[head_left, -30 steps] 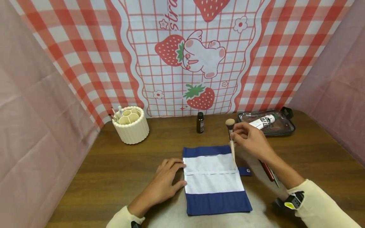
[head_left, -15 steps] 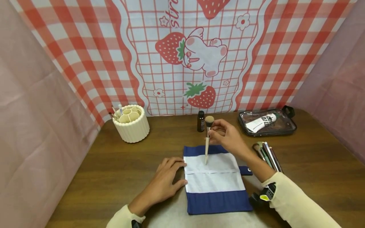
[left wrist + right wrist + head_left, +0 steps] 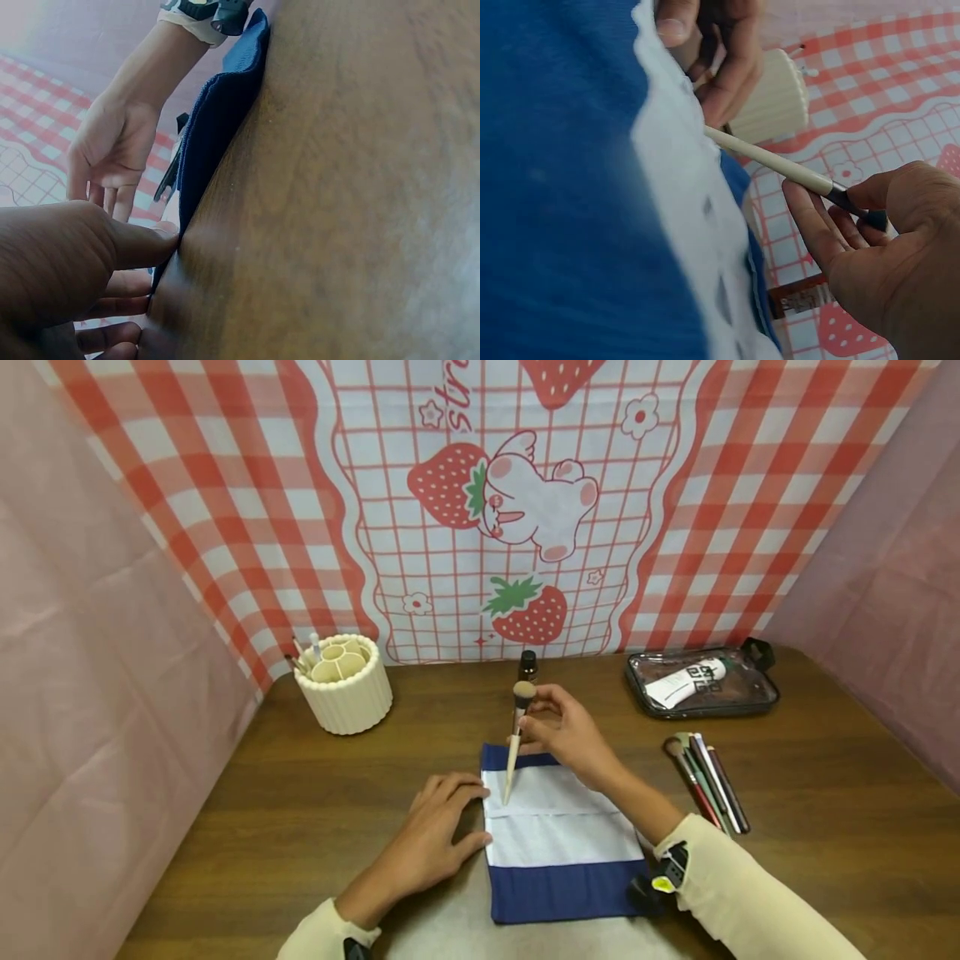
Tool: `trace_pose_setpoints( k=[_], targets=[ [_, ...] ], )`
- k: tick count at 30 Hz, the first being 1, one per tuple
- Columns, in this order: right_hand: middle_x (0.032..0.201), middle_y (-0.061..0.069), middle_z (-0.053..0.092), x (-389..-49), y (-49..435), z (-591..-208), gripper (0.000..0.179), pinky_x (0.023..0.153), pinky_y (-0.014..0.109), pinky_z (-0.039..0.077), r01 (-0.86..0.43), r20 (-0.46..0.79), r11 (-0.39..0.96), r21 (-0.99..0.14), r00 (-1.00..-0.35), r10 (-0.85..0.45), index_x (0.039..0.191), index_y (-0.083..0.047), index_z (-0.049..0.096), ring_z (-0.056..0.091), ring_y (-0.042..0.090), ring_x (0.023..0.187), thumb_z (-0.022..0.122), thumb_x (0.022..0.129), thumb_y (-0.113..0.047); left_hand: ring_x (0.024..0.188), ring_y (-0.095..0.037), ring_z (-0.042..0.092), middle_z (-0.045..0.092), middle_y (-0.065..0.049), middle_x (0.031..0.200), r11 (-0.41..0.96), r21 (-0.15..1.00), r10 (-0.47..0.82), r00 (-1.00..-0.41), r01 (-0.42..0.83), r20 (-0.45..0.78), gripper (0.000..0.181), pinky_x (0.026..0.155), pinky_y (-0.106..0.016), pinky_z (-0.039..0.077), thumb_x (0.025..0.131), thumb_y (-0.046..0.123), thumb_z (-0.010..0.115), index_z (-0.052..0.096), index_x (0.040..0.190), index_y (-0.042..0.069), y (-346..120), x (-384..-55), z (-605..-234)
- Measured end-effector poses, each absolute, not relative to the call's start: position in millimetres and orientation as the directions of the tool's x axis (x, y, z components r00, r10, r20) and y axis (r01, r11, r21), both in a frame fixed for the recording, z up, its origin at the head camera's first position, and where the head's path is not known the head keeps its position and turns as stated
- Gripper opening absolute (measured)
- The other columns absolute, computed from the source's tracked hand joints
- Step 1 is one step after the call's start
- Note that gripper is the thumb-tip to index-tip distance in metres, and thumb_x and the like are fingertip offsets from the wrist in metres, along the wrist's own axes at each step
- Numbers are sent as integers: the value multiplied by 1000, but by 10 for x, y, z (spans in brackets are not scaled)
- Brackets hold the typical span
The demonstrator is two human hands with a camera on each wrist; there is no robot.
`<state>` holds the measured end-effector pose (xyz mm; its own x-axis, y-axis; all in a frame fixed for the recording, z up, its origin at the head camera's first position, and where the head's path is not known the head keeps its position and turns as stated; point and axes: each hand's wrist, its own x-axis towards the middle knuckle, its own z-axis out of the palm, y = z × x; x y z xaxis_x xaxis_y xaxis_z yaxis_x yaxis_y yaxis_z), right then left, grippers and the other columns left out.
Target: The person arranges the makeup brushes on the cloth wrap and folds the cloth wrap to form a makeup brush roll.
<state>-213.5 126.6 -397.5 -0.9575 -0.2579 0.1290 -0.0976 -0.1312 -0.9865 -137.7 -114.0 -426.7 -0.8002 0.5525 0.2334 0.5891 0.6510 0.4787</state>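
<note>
Thumb and fingers of my right hand (image 3: 573,739) pinch a makeup brush (image 3: 513,752) near its ferrule. The brush has a tan-topped dark head, upward, and a pale handle slanting down. Its handle end is at the upper white panel of a navy-and-white cloth brush roll (image 3: 562,845), near the seam at left. In the right wrist view, the pale handle (image 3: 772,161) reaches the roll's white edge. My left hand (image 3: 435,839) rests at the roll's left edge, thumb and fingertips touching it. The left wrist view shows the thumb (image 3: 146,244) against the navy cloth (image 3: 217,120).
Several makeup brushes (image 3: 705,781) lie right of the roll. Behind them is a clear zip pouch (image 3: 750,697) with a white tube (image 3: 686,683) on it. A small dark bottle (image 3: 528,665) stands at the back, and a cream ribbed holder (image 3: 348,702) at back left.
My right hand has carried the brush leftward from the roll's right edge to its upper left, uncovering the loose brushes at right. My left hand has stayed in place.
</note>
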Motion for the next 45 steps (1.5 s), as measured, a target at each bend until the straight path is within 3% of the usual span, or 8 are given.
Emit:
trace_pose_setpoints(
  k=[7, 18, 24, 30, 36, 45],
  targets=[
    [113, 19, 50, -2117, 1206, -4041, 52, 77, 49, 58, 24, -9, -57, -998, -965, -261, 142, 0, 38, 68, 33, 88, 60, 96, 5, 122, -29, 46, 55, -6, 135, 649, 483, 550, -801, 587, 234, 51, 101, -51, 37, 86, 29, 81, 63, 129, 9, -1141, -1390, -4257],
    [109, 23, 59, -2053, 1244, -4155, 53, 79, 43, 58, 28, -70, 107, -994, -909, -412, 144, 5, 40, 67, 30, 91, 63, 96, 0, 123, -28, 46, 55, -6, 135, 656, 486, 543, -809, 577, 227, 51, 101, -50, 37, 86, 28, 81, 63, 130, 9, -1138, -1376, -4265],
    [105, 16, 66, -2034, 1272, -4119, 48, 75, 39, 56, -55, -89, 276, -960, -872, -482, 135, 6, 49, 66, 27, 87, 69, 94, -8, 124, -28, 45, 55, -6, 136, 663, 476, 545, -808, 578, 223, 52, 103, -51, 36, 86, 29, 81, 62, 130, 9, -1135, -1382, -4269],
    [94, 8, 65, -1987, 1298, -4087, 31, 66, 29, 47, -124, -130, 417, -900, -839, -529, 117, -3, 64, 58, 18, 79, 74, 92, -18, 125, -26, 45, 55, -6, 136, 665, 456, 547, -801, 591, 241, 53, 104, -50, 36, 86, 29, 81, 62, 131, 9, -1138, -1386, -4277],
    [101, 1, 63, -1955, 1308, -4074, 15, 66, 27, 46, -341, -7, 499, -796, -820, -572, 105, -11, 73, 55, 14, 80, 72, 95, -23, 124, -27, 45, 55, -6, 136, 663, 464, 546, -803, 588, 237, 53, 105, -50, 35, 85, 28, 81, 62, 131, 9, -1132, -1383, -4273],
    [111, 4, 62, -1845, 1479, -3906, 26, 77, 32, 51, -491, 125, 611, -621, -832, -541, 120, -12, 70, 59, 16, 94, 70, 96, -24, 124, -28, 45, 55, -7, 135, 658, 469, 548, -802, 589, 239, 52, 104, -51, 35, 86, 28, 81, 62, 130, 9, -1139, -1382, -4268]
  ],
)
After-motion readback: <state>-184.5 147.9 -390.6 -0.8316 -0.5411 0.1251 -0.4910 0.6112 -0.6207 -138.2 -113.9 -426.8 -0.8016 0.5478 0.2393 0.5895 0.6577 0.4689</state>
